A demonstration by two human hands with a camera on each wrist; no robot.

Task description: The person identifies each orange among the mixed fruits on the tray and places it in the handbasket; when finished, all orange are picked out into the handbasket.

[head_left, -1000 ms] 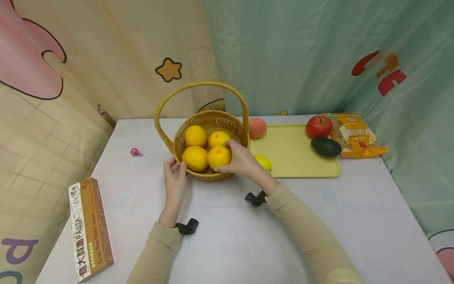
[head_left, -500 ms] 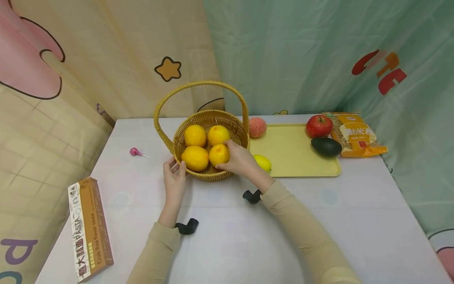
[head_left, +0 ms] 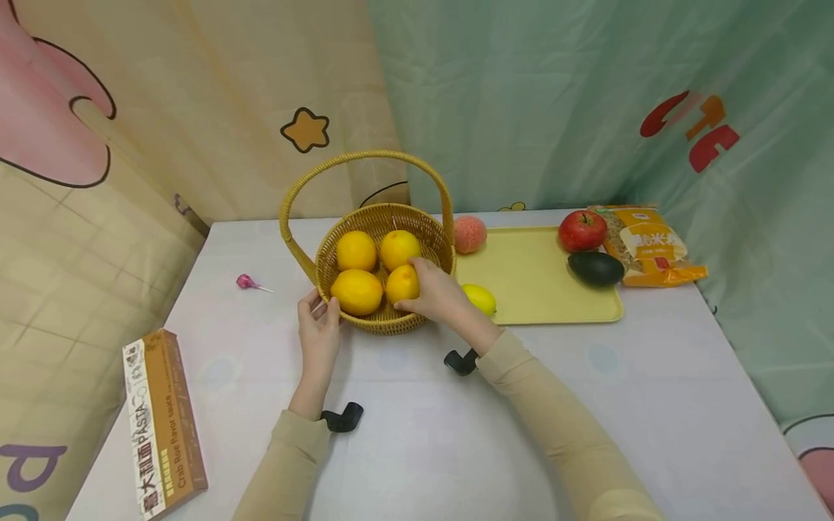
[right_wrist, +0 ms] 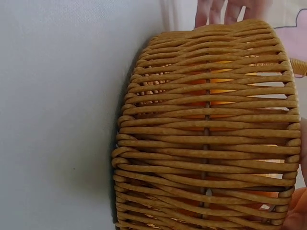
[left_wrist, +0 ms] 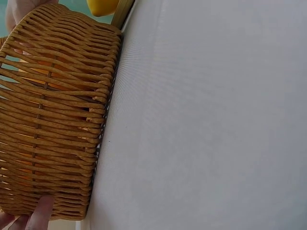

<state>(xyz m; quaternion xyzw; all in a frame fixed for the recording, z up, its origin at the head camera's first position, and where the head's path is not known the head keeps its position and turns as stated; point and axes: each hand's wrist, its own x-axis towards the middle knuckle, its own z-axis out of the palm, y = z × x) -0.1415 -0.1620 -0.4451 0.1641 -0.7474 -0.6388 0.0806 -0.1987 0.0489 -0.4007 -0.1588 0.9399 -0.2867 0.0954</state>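
Observation:
A yellow wicker basket (head_left: 391,327) with a tall arched handle stands upright on the table. My left hand (head_left: 318,336) holds its front left side, thumb at the rim and fingers against the outer weave, where fingertips (left_wrist: 42,211) show in the left wrist view. Reaching over the front right rim, my right hand (head_left: 439,291) grips a round yellow-orange fruit (head_left: 402,284) low inside the basket. Beside it lie a large yellow-orange lemon-shaped fruit (head_left: 357,293), a round one (head_left: 355,251) behind that, and another (head_left: 399,250) at the back right.
Right of the basket, a pale yellow tray (head_left: 521,278) bears a red apple (head_left: 582,231), a dark avocado (head_left: 596,268), a lemon (head_left: 480,298) and a pink ball-like fruit (head_left: 470,234). A food packet (head_left: 651,246) lies beyond. On the left are a lollipop (head_left: 246,281) and a pasta box (head_left: 166,420).
My right hand has lowered its fruit deeper into the basket. A gap has opened between it and the fruits beside and behind it. The left hand keeps its place.

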